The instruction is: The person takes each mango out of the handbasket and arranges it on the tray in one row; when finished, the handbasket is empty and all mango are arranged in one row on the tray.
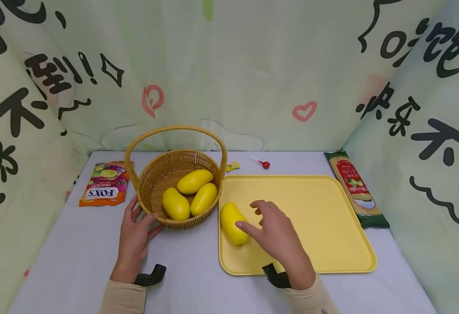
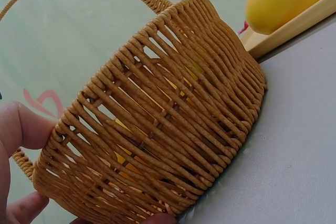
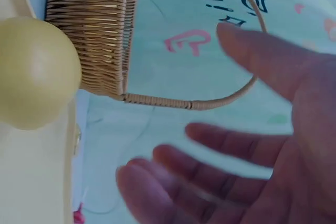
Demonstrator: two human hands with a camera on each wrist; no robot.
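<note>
A wicker basket [image 1: 182,222] with a tall arched handle sits left of centre, several yellow mangoes [image 1: 176,205] inside it. My left hand [image 1: 132,240] grips its near left side, thumb at the rim and fingers against the woven wall, as the left wrist view also shows. One more mango [image 1: 231,221] lies on the left end of a yellow tray [image 1: 300,226]. Over that tray, just right of the mango, my right hand [image 1: 278,235] is held with fingers spread and loosely bent. Between its thumb and fingers the right wrist view shows nothing held.
An orange and purple candy bag [image 1: 105,185] lies left of the basket. Behind the tray are a red lollipop [image 1: 266,165] and a small yellow packet [image 1: 232,166]. A green and tan package [image 1: 356,189] leans along the tray's right edge. Printed curtains [image 1: 229,78] enclose the table.
</note>
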